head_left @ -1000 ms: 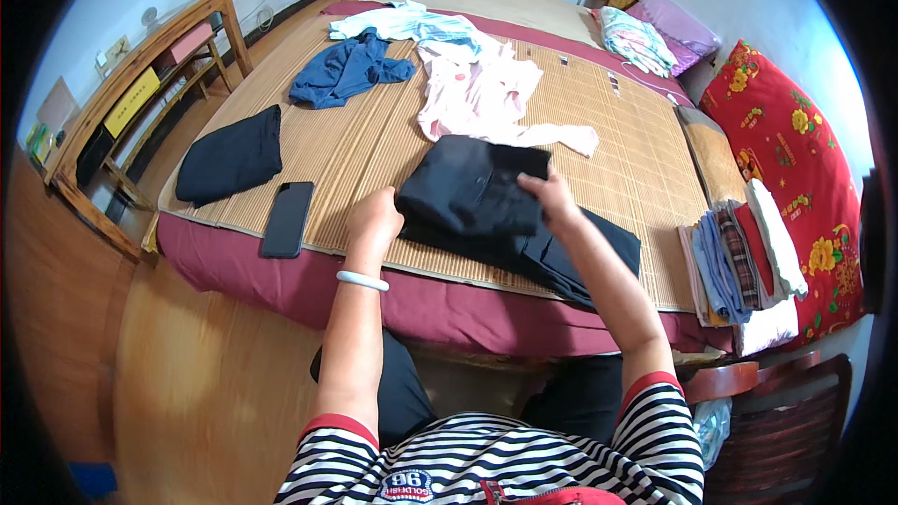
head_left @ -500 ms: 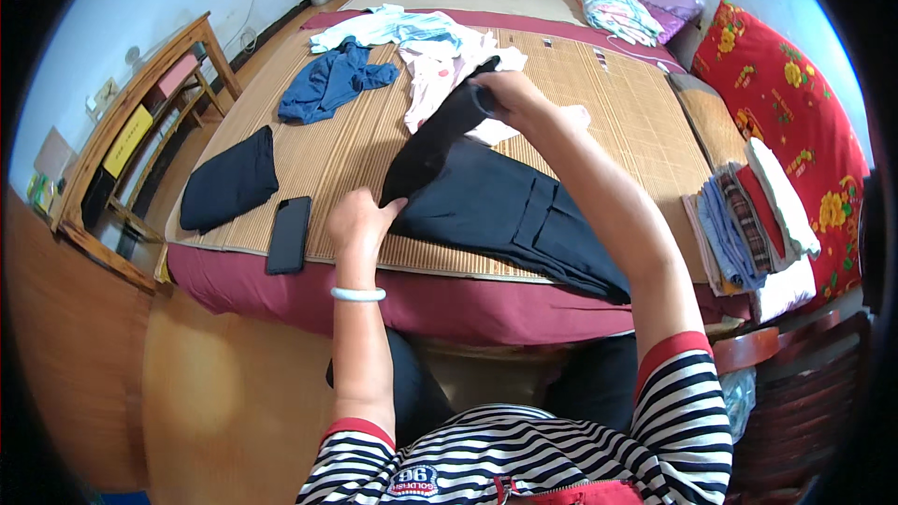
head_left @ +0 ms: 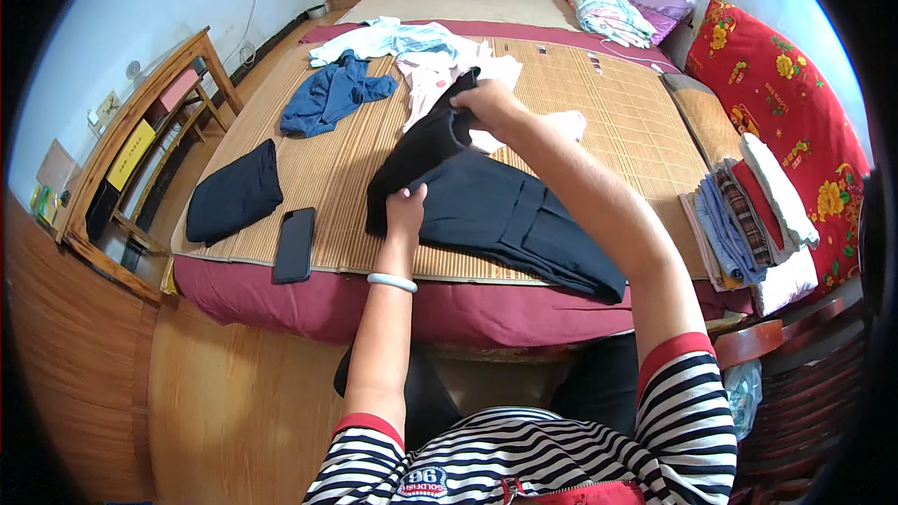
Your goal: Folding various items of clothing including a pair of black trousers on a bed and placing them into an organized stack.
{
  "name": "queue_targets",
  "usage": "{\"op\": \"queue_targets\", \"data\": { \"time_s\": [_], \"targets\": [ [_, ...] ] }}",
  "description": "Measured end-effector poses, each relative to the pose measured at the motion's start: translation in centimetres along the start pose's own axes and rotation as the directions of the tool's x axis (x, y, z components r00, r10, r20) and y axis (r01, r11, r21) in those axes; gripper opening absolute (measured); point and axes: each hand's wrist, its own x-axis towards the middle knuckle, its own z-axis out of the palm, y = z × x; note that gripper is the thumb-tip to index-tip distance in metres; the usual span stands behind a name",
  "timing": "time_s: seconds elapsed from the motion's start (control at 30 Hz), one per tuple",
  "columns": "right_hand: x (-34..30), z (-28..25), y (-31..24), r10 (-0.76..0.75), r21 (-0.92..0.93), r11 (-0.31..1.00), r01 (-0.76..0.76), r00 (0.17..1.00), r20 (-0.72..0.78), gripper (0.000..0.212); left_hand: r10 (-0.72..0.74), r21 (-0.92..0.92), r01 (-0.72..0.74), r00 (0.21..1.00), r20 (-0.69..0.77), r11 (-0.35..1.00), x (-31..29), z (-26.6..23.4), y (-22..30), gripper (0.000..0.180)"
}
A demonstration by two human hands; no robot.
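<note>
A pair of black trousers [head_left: 496, 206] lies across the mat in front of me, its legs running toward the lower right. Its waist end is lifted off the mat. My right hand [head_left: 488, 105] grips the far side of that raised end. At the near side my left hand [head_left: 405, 209], with a pale bangle at the wrist, is closed on the cloth; some of its fingers are hidden by the fabric. Left of the hands are a folded black garment [head_left: 236, 192] and a black phone [head_left: 295, 245].
A crumpled navy garment [head_left: 335, 98], a pink garment [head_left: 432, 84] and a light blue-and-white one [head_left: 383, 40] lie farther back. At the right stands a stack of folded clothes [head_left: 739, 224] beside a red floral cushion [head_left: 776, 112]. A wooden shelf [head_left: 140, 159] is at the left.
My left hand has moved right and turned, going in against the waist end. My right hand has shifted slightly left and down with its side of the trousers, and the raised cloth has opened wider.
</note>
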Motion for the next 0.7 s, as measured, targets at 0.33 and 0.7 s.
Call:
{"op": "queue_targets", "data": {
  "time_s": [0.33, 0.7],
  "targets": [
    [-8.4, -6.8, 14.5, 0.097, 0.077, 0.992, -0.099, 0.995, 0.027, 0.045, -0.366, -0.899, 0.173, 0.930, 0.015, 0.403, -1.7, -1.0, 0.3, 0.035],
    [-9.9, -6.6, 16.4, 0.187, -0.013, 0.982, -0.188, 0.980, -0.065, 0.061, -0.474, -0.854, 0.173, 0.875, -0.094, 0.490, -2.2, -1.5, -1.0, 0.038]
  ]
}}
